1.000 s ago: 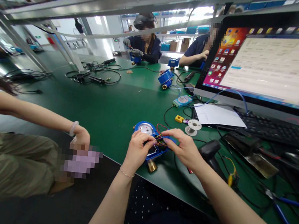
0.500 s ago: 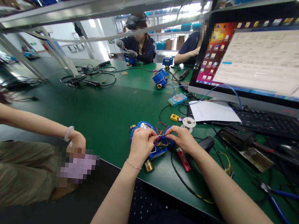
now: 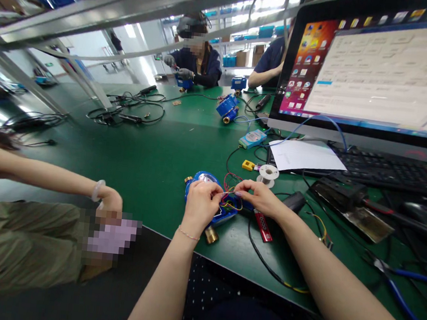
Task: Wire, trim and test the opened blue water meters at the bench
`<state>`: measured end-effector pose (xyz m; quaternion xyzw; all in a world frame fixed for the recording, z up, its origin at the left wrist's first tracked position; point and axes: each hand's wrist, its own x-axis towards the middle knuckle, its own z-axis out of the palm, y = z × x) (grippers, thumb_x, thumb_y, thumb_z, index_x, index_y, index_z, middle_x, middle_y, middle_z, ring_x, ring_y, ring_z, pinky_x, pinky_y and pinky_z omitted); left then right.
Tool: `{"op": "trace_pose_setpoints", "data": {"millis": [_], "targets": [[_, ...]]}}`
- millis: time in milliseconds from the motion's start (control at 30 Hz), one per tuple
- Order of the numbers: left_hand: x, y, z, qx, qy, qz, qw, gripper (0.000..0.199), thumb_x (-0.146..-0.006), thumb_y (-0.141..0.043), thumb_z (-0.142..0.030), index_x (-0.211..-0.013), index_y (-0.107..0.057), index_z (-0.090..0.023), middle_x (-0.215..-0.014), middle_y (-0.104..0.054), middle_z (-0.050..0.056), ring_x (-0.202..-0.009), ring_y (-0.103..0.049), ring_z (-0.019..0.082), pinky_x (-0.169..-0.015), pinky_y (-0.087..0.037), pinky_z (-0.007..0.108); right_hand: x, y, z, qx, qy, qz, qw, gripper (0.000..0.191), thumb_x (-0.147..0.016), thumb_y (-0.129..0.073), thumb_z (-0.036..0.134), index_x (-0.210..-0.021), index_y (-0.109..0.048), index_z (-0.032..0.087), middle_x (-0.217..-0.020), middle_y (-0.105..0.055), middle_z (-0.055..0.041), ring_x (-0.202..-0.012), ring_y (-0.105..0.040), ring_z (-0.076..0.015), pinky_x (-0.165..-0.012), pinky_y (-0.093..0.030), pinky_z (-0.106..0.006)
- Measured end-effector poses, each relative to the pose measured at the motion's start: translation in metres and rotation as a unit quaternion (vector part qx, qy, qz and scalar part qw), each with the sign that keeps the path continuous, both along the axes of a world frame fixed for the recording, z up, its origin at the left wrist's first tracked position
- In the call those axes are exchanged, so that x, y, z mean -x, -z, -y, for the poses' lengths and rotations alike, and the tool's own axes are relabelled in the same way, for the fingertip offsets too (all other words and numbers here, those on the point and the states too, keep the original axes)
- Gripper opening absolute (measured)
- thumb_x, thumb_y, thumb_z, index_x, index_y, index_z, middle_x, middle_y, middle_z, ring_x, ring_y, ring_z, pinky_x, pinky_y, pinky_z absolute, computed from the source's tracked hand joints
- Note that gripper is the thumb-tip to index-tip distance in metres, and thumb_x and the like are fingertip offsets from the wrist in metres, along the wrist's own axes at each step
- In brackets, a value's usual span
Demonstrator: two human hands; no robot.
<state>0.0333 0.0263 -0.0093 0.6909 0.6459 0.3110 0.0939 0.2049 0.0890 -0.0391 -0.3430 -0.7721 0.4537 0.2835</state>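
Observation:
A blue meter with brass ends [image 3: 211, 234] lies near the table's front edge, its housing showing red and yellow wires [image 3: 229, 183]. Over the meter, my left hand [image 3: 202, 199] is closed, thumb and finger pinching a thin wire. My right hand [image 3: 257, 197] pinches a wire too, just right of the left fingertips. The two hands are close together, and the wire ends between them are too small to make out. Part of the meter is hidden under my hands. Beside my right wrist lies a red packet [image 3: 263, 227].
Behind are a solder spool [image 3: 268, 173], yellow piece [image 3: 248, 165], paper [image 3: 304, 156], keyboard [image 3: 393, 172], monitor [image 3: 372, 79] and another blue meter [image 3: 227, 107]. Blue-handled pliers [image 3: 393, 285] lie right. A person's hand [image 3: 110, 205] is at left; two people sit across.
The view has shifted slightly. Both hands stay over the meter, still pinching; the wires between them have moved a little, and a yellow loop now shows below my right fingers.

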Motion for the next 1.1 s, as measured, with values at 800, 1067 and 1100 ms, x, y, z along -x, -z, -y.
{"op": "trace_pose_setpoints", "data": {"millis": [800,1067,1100], "targets": [[-0.004,-0.003,0.002,0.039,0.006,-0.058,0.998,0.01,-0.073,-0.066,-0.019,-0.063,-0.064,-0.022,-0.068,-0.067,-0.001,-0.075,-0.058,0.018,-0.088,-0.036,0.041,-0.003,0.018,0.094,-0.106,0.209,0.521,0.821,0.028,-0.084,-0.033,0.006,-0.091,-0.059,0.006,-0.084,-0.064,-0.0191,-0.073,-0.066,-0.0254,-0.053,-0.044,-0.03],[-0.004,-0.003,0.003,0.059,0.003,-0.073,0.996,0.01,-0.074,-0.065,-0.023,-0.064,-0.065,-0.022,-0.07,-0.067,-0.001,-0.078,-0.057,0.018,-0.087,-0.035,0.04,-0.02,0.013,0.085,0.071,0.178,0.276,0.942,0.017,-0.09,-0.036,0.03,-0.088,-0.047,0.016,-0.068,-0.058,-0.0045,-0.063,-0.058,-0.019,-0.058,-0.04,-0.03],[-0.004,-0.003,0.003,0.057,0.002,-0.074,0.996,0.01,-0.075,-0.065,-0.023,-0.064,-0.065,-0.022,-0.07,-0.067,-0.001,-0.078,-0.057,0.018,-0.087,-0.035,0.04,-0.021,0.012,0.084,0.116,0.165,0.172,0.964,0.021,-0.09,-0.036,0.036,-0.086,-0.045,0.018,-0.067,-0.056,-0.0022,-0.062,-0.056,-0.0165,-0.059,-0.04,-0.029]]}}
